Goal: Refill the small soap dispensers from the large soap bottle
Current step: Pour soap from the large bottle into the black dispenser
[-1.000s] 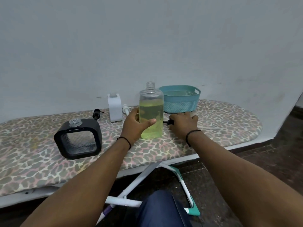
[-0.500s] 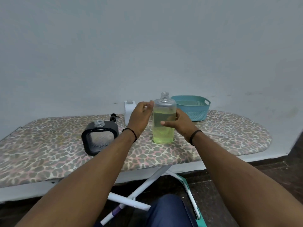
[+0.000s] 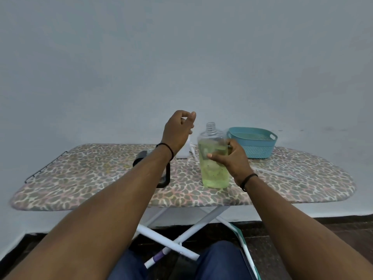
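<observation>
The right hand [image 3: 232, 158] wraps its grip round the upright soap bottle [image 3: 214, 158] — the left hand [image 3: 178, 130] hovers above-left, loosely curled, holding nothing.

Bare forearms — black bead bracelet [image 3: 169, 150] on each wrist — dark blue trousers [image 3: 220, 261].

One open-necked bottle [image 3: 214, 162] of yellow-green soap stands on the one table [image 3: 84, 178]. Two dispensers: one black [image 3: 164, 178], one white [image 3: 184, 152], both partly hidden by an arm. One teal basket [image 3: 254, 144]. Two hands: left [image 3: 178, 132], right [image 3: 232, 158]. Two black wristbands, one per wrist.
</observation>
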